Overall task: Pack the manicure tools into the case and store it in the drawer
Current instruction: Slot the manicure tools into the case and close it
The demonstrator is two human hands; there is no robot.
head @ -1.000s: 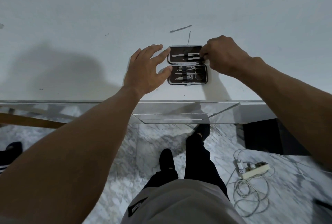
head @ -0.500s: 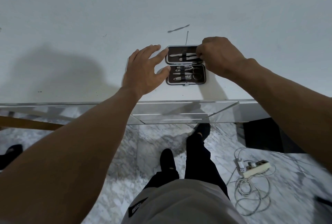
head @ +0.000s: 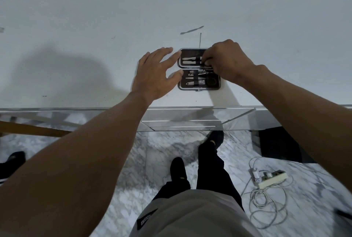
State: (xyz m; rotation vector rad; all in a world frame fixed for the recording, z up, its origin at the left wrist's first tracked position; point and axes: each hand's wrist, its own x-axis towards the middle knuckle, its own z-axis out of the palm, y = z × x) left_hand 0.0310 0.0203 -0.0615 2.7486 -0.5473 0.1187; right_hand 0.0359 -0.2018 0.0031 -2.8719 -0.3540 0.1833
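The dark case (head: 190, 54) lay open by the surface's (head: 95, 27) near edge, silvery tools (head: 190, 62) strapped in both halves. A flat tool (head: 192, 30) and a needle-thin tool (head: 200, 39) lay loose just beyond. The mirrored drawer (head: 186, 120) below stood shut.

The light is dim and cool, turning the white desk (head: 76, 18) a flat blue-grey. It seems to fall from above and somewhat from the right. A broad, soft-edged shadow spreads over the desk's left part, and a narrower one runs from under the right hand (head: 226, 61) to the near edge. The left hand (head: 154, 73) throws a small shadow beneath its fingers. The centre is sharp, with steel tools (head: 190, 59) showing as pale strips against the case's (head: 199, 88) dark lining. The drawer front (head: 190, 116) gives dull reflections. Wide-angle distortion swells both forearms toward the lower corners. The floor (head: 323, 189) at lower right is smeared, and the cable (head: 266, 208) is soft.
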